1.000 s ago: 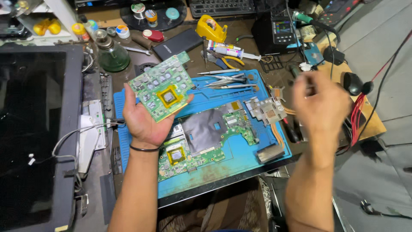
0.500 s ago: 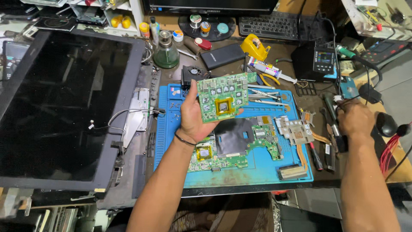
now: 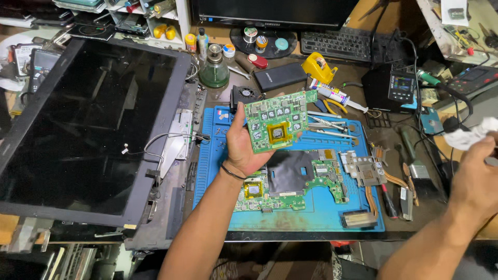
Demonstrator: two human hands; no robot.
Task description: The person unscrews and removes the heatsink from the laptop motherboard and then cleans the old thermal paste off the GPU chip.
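While the opened laptop screen (image 3: 83,129) lies flat and dark at the far left, the left hand (image 3: 244,148) rises from the bottom of the view, palm up, over the blue work mat (image 3: 321,212). Its fingers are curled behind a small green circuit board (image 3: 279,127), thumb pressed on the board's left edge, gripping it above the mat. The board faces the camera with its long axis running left to right, the right end tilted up towards the black keyboard (image 3: 340,46); a gold-framed chip sits at its centre. The fingers behind it are mostly hidden. Below, a larger green motherboard (image 3: 290,181) rests on the mat, partly covered by the wrist. At the far right, the right hand (image 3: 477,176) pinches a crumpled white tissue (image 3: 469,136), cut off by the frame's edge.
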